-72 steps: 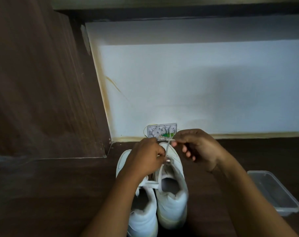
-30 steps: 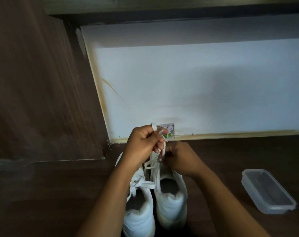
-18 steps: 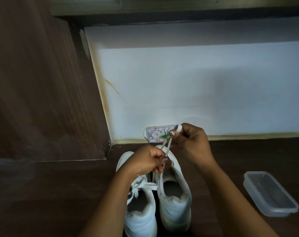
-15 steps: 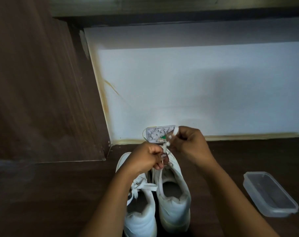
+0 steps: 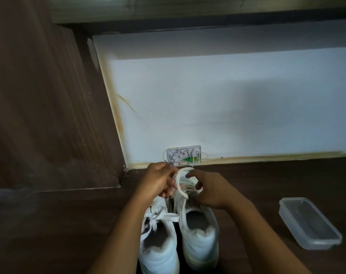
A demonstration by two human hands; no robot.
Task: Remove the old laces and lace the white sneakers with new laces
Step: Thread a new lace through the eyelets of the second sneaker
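Two white sneakers stand side by side on the dark wooden surface, heels toward me. The left sneaker (image 5: 158, 246) has a white lace tied in a loose bow. Both my hands work over the front of the right sneaker (image 5: 198, 234). A white lace (image 5: 178, 182) arcs in a loop between them. My left hand (image 5: 158, 180) pinches one side of that loop. My right hand (image 5: 209, 190) holds the lace near the eyelets with curled fingers. The toe of the right sneaker is hidden under my hands.
A clear plastic container (image 5: 308, 222) lies to the right on the wooden surface (image 5: 69, 224). A white wall (image 5: 227, 107) rises behind, with a small open wall box (image 5: 184, 154) just beyond the shoes. A dark wooden panel (image 5: 45, 105) stands at the left.
My right hand has dropped from above the shoe down onto its front. The lace, pulled straight up before, now curves in a loop between both hands.
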